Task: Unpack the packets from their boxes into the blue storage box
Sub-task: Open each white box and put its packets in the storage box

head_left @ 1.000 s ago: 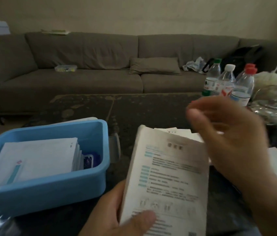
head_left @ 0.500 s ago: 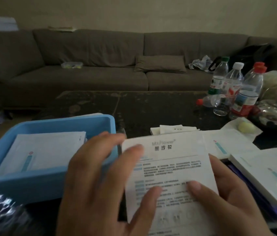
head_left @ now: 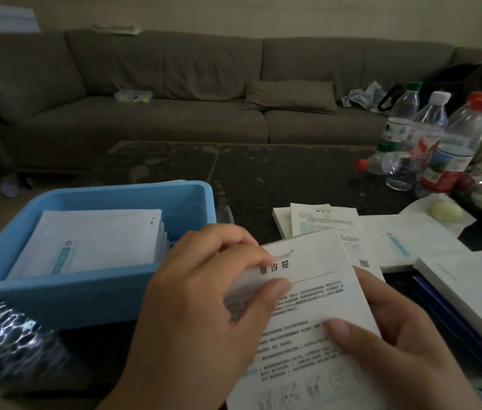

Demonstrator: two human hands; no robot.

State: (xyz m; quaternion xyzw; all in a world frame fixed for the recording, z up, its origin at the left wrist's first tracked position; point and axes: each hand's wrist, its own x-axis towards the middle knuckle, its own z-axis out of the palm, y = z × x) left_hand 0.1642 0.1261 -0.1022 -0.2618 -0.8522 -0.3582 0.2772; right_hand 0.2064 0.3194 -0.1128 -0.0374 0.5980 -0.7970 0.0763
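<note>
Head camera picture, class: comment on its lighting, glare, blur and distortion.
Head view: dim overall, the sofa murky; bright glints on the crinkled dark object at lower left; the left hand is softly blurred where it pinches the white box, print beneath smeared; the wide lens bows the sofa back.

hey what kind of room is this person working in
Most likely a home living room. A long grey-brown sofa with a loose cushion runs along the wall, and a dark, worn coffee table in front of it holds water bottles and the blue storage box.
</note>
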